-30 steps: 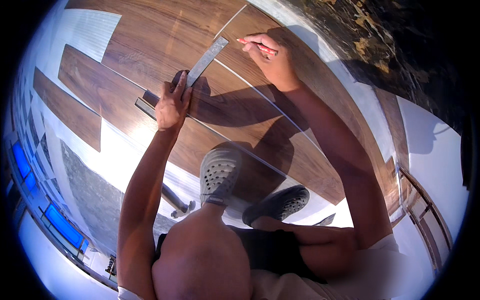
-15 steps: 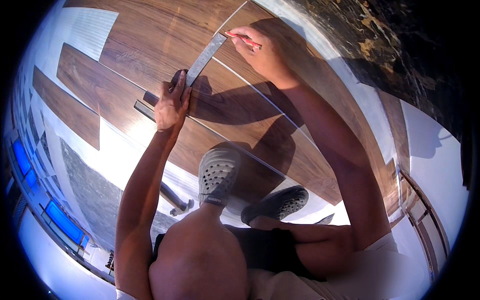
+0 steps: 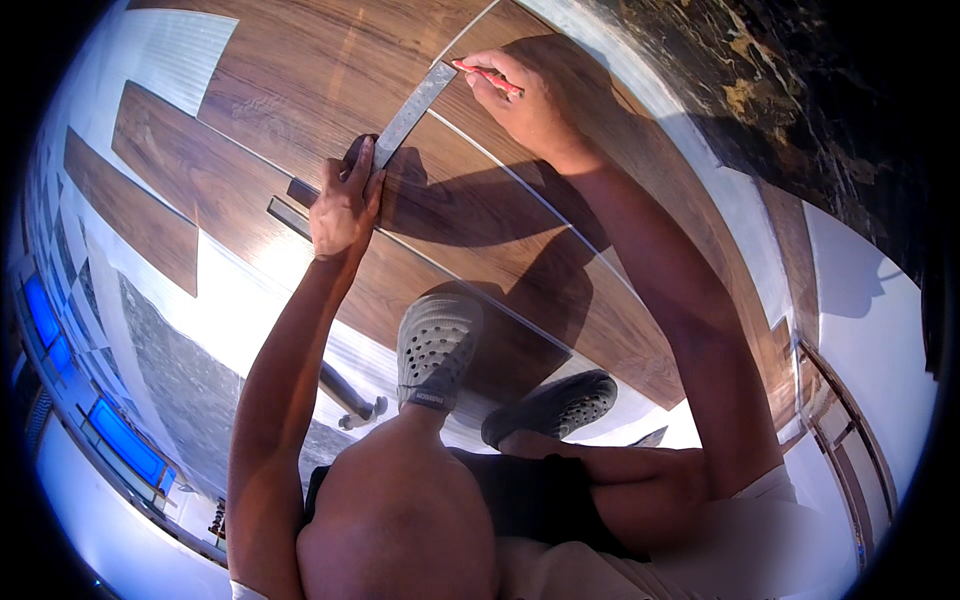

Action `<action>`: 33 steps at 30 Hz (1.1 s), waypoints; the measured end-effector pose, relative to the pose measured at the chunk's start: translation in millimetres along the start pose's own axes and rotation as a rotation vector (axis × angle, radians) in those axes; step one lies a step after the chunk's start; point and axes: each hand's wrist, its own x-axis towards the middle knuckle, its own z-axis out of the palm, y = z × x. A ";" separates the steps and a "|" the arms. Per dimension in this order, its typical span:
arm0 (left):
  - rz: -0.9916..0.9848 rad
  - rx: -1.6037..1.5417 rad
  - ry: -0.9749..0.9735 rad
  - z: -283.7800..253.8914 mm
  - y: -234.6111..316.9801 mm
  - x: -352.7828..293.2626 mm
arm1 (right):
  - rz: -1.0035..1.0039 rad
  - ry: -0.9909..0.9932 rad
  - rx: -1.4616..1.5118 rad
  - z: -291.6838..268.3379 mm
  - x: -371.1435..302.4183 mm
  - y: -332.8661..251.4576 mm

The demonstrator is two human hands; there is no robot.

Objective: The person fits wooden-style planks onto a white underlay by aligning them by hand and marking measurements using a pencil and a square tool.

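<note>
My left hand (image 3: 342, 213) is closed around the lower part of a try square, its fingers pressing on the tool. The flat grey metal blade (image 3: 412, 115) slants up and to the right across brown wood-look floor planks (image 3: 330, 75). A dark bar, apparently its stock (image 3: 289, 216), pokes out left of the hand, partly covered by it. In my right hand (image 3: 535, 112) a red pencil (image 3: 488, 75) is pinched, its tip beside the blade's far end, close to a pale seam between planks. Whether the tip touches the plank I cannot tell.
My feet in grey perforated clogs (image 3: 440, 345) rest on and beside the planks. A hammer-like tool (image 3: 350, 400) lies by my left knee. Loose cut planks (image 3: 130, 210) lie at the left on white underlay (image 3: 190, 65). A dark marbled surface (image 3: 790, 90) borders the upper right.
</note>
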 end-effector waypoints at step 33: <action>-0.001 0.022 0.016 -2.9 10.1 0.5 | -0.093 -0.050 -0.071 -5.6 7.0 -5.0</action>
